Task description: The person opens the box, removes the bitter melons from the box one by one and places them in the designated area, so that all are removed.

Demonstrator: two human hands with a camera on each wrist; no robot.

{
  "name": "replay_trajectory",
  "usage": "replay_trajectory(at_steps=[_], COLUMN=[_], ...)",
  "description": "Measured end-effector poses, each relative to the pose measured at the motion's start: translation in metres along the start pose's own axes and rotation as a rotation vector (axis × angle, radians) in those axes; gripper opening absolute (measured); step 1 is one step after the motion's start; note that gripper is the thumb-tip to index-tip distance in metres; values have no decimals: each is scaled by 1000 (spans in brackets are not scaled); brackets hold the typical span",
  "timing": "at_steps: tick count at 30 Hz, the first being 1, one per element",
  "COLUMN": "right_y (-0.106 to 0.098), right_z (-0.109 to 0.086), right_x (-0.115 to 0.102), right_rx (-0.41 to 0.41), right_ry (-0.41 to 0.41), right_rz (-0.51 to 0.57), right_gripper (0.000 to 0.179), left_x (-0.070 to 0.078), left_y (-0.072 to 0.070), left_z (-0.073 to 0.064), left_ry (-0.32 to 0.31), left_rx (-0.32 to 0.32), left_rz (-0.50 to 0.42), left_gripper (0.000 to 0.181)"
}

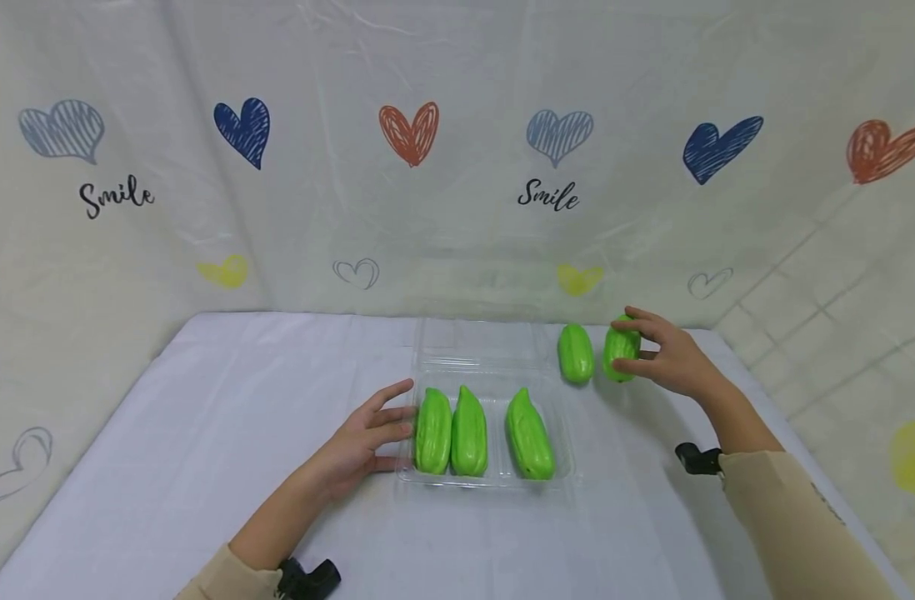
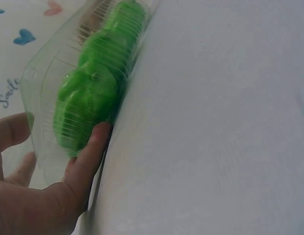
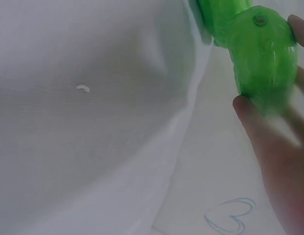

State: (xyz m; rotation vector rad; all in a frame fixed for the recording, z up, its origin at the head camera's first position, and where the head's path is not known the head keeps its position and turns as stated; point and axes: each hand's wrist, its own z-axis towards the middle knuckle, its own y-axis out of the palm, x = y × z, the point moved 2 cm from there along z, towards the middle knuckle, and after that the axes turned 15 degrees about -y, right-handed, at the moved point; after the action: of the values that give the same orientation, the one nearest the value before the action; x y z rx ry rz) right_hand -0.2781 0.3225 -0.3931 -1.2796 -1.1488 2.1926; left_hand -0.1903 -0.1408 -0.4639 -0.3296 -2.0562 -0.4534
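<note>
A clear plastic clamshell box [image 1: 497, 433] lies with its lid [image 1: 480, 342] laid back, three green ribbed gourds [image 1: 530, 435] inside, two side by side at the left and one at the right. My left hand [image 1: 360, 437] touches the box's left wall with spread fingers; in the left wrist view its thumb [image 2: 93, 152] lies along the lower edge. At the back right, my right hand [image 1: 675, 358] pinches another green ribbed gourd [image 1: 620, 346] between thumb and fingers. In the right wrist view that gourd [image 3: 264, 58] shows its stem end, with the fingers hidden partly behind it.
One more green gourd [image 1: 575, 354] sits just right of the lid, beside the gripped one. A white cloth covers the table [image 1: 225, 450]. Behind it hangs a pale curtain [image 1: 472, 225] with hearts. Black wrist cameras [image 1: 307, 579] are on both wrists.
</note>
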Motion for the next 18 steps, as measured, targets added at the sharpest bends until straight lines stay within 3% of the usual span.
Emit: replay_trajectory(at_steps=[18], right_y=[2], right_z=[8], right_x=[15], right_rx=[-71], right_ry=[42], right_rz=[-26], right_gripper=[70], left_x=[-2], left_y=[-1], left_z=[3], left_ry=[-3], left_rx=[6], left_rz=[4], left_gripper=[69])
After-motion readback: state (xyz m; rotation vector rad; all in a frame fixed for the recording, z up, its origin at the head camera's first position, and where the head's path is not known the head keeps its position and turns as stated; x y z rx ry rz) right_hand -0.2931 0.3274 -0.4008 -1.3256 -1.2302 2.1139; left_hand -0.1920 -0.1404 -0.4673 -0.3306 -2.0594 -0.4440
